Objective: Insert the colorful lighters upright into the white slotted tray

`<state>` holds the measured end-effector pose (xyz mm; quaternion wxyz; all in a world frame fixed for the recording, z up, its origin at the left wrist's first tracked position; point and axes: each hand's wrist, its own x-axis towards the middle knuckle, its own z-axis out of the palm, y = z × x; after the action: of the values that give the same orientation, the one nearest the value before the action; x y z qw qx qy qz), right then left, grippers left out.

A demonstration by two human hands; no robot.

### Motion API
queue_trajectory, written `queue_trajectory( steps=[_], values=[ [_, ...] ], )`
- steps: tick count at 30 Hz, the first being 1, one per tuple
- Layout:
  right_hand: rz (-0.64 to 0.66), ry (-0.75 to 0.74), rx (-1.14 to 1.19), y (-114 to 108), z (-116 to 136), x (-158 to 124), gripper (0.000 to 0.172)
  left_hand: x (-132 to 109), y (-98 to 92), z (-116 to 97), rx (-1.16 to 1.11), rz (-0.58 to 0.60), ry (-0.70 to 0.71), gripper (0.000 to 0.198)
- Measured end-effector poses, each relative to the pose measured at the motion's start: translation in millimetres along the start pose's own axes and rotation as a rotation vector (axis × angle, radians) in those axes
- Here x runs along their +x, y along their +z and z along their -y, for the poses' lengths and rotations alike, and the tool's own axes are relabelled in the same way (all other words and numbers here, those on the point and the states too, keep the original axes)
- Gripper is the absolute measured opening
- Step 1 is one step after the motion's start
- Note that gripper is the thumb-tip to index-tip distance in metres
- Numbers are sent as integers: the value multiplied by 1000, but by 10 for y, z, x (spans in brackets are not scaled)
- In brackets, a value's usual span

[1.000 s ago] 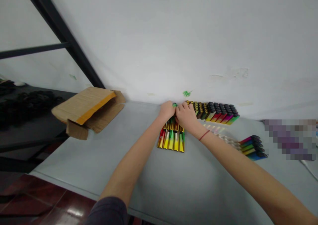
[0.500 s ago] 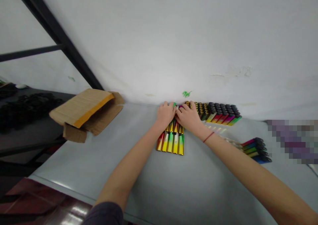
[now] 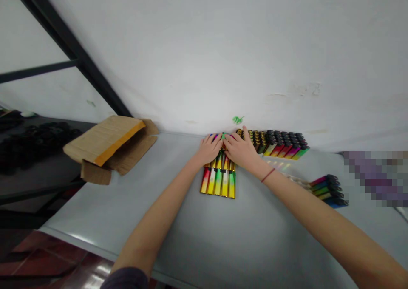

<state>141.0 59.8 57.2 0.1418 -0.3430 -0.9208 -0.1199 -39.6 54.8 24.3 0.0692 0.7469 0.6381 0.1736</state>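
touching shiny cases point(image 3: 218, 182), five across, two hands point(image 3: 209, 148) point(image 3: 239, 150)

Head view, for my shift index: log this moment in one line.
left hand: on shiny pieces | right hand: on same pieces | cardboard box: open, at left | black-topped pieces: right

Two hands point(image 3: 208, 150) point(image 3: 241, 151), one box point(image 3: 106, 139)

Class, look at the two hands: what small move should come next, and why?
Perhaps a light inward nudge by the left hand and right hand: both lie over the far end of the shiny pieces, whose near row sits neatly side by side.
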Motion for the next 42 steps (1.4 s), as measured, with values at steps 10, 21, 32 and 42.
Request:
queue_trajectory(
  steps=[10, 21, 32, 42],
  values=[
    [-5, -43, -5, -274, 71, -269, 35, -46, -56, -9, -99, 102, -34, 60],
    [-231, -59, 192, -951, 125, -1714, 33, -2, -47, -22, -62, 74, -31, 56],
    [-401, 750, 641, -207, -732, -2692, 101, 27, -1, 45, -21, 29, -22, 59],
    [-533, 1104, 846, -140, -430, -2223, 73, -296, 72, -1008, -130, -74, 695, 51]
  ],
)
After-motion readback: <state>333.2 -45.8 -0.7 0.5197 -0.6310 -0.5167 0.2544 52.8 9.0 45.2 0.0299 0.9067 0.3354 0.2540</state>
